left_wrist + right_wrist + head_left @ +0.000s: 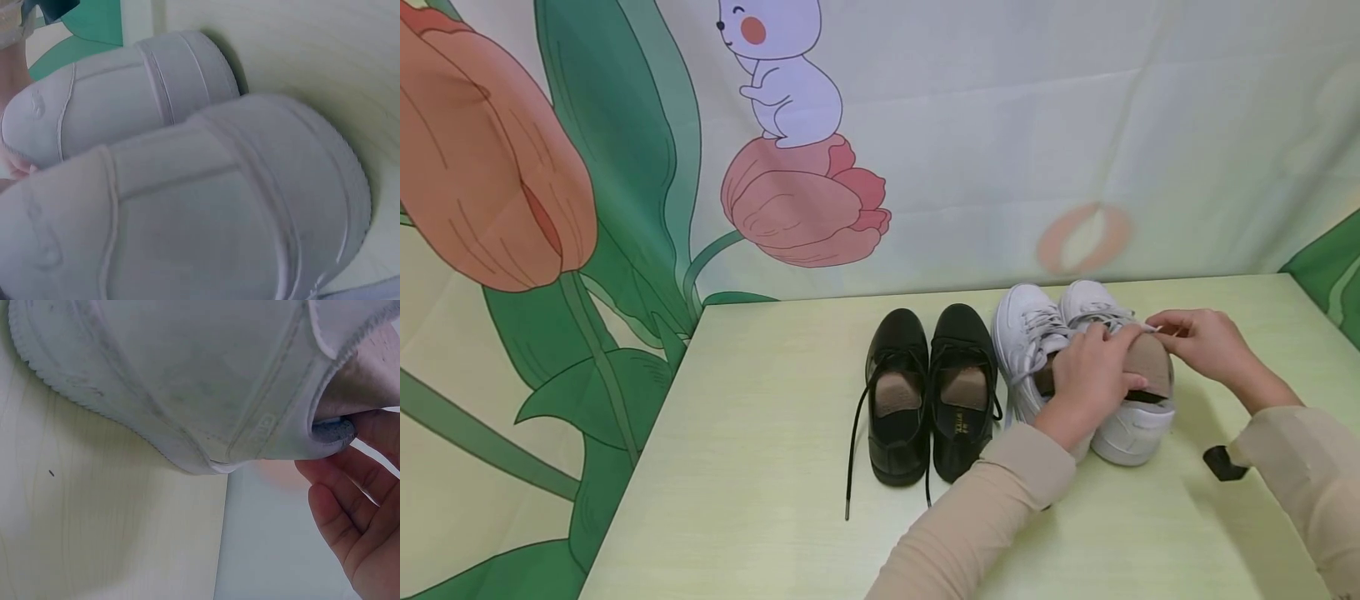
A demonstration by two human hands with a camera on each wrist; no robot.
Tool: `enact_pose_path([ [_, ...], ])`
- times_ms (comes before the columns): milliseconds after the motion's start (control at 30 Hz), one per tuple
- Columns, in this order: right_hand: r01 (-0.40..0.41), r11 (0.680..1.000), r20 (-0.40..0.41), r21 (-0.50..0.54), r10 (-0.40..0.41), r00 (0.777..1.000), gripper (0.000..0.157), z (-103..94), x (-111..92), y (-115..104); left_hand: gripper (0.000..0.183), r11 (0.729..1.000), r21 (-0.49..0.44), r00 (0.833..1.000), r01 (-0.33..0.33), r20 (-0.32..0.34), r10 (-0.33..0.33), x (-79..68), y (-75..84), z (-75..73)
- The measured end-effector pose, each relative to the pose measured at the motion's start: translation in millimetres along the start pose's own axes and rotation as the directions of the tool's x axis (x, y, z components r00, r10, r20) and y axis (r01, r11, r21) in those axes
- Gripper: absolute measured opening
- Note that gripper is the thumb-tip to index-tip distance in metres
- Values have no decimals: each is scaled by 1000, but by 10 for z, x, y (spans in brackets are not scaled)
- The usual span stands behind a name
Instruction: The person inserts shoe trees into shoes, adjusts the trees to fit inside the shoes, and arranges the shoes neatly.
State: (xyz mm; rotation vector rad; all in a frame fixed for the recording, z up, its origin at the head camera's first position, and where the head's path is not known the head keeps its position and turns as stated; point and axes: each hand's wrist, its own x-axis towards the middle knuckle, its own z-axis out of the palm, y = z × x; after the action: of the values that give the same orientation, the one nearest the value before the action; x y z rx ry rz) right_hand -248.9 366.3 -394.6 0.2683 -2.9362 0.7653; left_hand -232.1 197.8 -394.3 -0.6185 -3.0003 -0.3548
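Observation:
A pair of white sneakers stands on the table, toes away from me: the left sneaker and the right sneaker. My left hand reaches over the gap between them and grips the right sneaker at the inner edge of its opening, thumb over its beige inside. On the far side of that opening, my right hand pinches a white shoelace. In the right wrist view, the right hand's fingertips are right at the sneaker's collar. The sneakers' heels fill the left wrist view and largely hide the hands.
A pair of black lace-up shoes stands just left of the sneakers, laces trailing onto the pale table. A printed cloth with tulips and a white animal hangs behind the table's back edge. A small black device sits at the right cuff.

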Motion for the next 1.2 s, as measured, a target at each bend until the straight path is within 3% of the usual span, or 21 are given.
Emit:
enact_pose_path([
  [133, 6, 1000, 0, -5, -6, 1000, 18, 6, 11, 5, 55, 998, -51, 999, -27, 42, 29, 27, -60, -40],
  [300, 35, 999, -22, -27, -36, 999, 17, 18, 10, 6, 50, 996, -81, 998, -48, 33, 50, 45, -98, -69],
  [600, -19, 1000, 9, 20, 19, 1000, 21, 7, 5, -5, 52, 999, -4, 997, -53, 62, 54, 74, -76, -60],
  [1200, -29, 999, 14, 44, 28, 1000, 22, 7, 11, -5, 45, 997, 72, 997, -36, 68, 31, 101, -17, -51],
])
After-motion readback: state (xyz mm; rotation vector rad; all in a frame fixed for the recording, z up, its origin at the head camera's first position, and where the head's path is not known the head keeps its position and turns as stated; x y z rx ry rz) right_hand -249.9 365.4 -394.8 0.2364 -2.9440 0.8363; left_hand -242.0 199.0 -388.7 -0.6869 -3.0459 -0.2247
